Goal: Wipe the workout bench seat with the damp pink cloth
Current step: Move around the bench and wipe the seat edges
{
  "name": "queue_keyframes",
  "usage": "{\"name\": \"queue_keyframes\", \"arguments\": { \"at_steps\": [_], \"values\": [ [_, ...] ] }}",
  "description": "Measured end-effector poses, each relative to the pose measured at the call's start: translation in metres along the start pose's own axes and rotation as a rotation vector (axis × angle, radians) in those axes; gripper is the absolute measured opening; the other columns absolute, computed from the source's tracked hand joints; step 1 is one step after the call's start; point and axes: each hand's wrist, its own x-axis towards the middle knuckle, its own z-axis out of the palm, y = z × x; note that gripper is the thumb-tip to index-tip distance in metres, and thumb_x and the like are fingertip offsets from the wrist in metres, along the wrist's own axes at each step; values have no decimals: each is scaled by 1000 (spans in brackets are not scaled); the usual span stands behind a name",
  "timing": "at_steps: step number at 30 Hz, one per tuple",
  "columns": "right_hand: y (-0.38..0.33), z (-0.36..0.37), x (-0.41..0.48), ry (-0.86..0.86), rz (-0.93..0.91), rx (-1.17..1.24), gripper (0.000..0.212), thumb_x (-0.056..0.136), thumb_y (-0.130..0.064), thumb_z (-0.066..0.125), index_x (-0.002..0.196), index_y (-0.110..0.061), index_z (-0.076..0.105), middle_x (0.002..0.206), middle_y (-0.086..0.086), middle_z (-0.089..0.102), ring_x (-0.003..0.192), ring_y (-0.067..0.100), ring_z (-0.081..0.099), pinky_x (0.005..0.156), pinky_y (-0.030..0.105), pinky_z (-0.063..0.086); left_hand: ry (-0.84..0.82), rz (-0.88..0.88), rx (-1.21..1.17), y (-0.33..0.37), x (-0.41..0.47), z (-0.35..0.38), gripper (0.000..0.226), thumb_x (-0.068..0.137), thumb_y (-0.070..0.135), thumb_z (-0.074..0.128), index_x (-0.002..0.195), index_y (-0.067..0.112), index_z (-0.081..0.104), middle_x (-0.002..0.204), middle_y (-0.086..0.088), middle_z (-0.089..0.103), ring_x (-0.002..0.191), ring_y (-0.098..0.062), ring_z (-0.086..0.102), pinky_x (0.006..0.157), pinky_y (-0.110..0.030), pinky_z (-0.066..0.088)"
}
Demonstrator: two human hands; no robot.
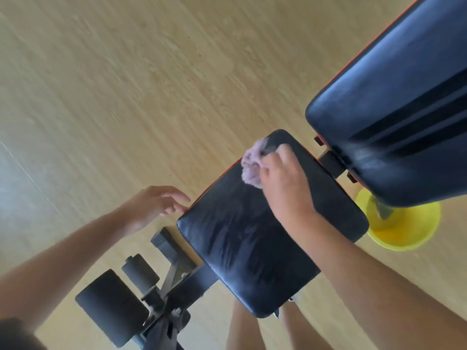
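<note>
Right hand [285,183] is seen clamped on the bunched pink cloth [250,168], fingers curled over it, and is pressed down on the seat. Left hand [154,203] is held loose with fingers spread and nothing gripped, just beside the seat's left edge; contact cannot be told.

Wood floor [126,97] is seen under everything. The bench is laid diagonally, its long axis running from lower left to upper right of the view. Black backrest [391,109] is placed at the upper right, with an orange trim line along its left side. Bench seat [252,243] is set between the backrest and the foot rollers, apart from the backrest by a frame gap; wet streaks are seen across its surface. Two black foam rollers [111,306] are mounted at the lower left end. A yellow basin [404,231] is set on the floor, partly covered by the backrest.

The cloth is located at the seat's far left corner, on the backrest end, slightly overhanging the edge. The lump is elongated roughly top to bottom in the view.
</note>
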Motion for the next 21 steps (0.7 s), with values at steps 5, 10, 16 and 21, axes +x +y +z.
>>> {"name": "queue_keyframes", "arguments": {
  "at_steps": [5, 10, 16, 21],
  "values": [
    [28, 5, -109, -157, 123, 6, 15, 97, -6, 60, 85, -12, 67, 82, -1, 58, 68, 13, 55, 63, 17, 42, 48, 67, 139, -1, -5, 10, 22, 83, 37, 82, 105, 32, 79, 101, 13, 81, 94, 7, 73, 95, -24, 53],
    [45, 8, -127, -510, -405, 18, 26, 101, -22, 51, 78, -27, 61, 58, -18, 39, 52, 8, 48, 53, 14, 37, 137, 96, 193, -4, -7, 18, 20, 78, 25, 87, 97, 29, 81, 93, 15, 82, 92, 4, 75, 97, -32, 56],
    [96, -16, -113, 217, 346, 87, 6, 85, 7, 71, 82, 2, 68, 90, 13, 52, 74, 27, 53, 62, 37, 52, 171, 102, 200, 0, -5, 21, 14, 77, 18, 89, 88, 24, 82, 85, 14, 82, 82, 4, 75, 92, -33, 57],
    [61, 26, -210, -227, -292, 130, 25, 98, 0, 44, 101, -4, 69, 94, 3, 56, 90, 22, 59, 90, 18, 46, 174, 96, 221, 2, -5, 19, 12, 76, 21, 89, 85, 26, 82, 84, 16, 82, 83, 2, 75, 91, -32, 57]
  ]
}}
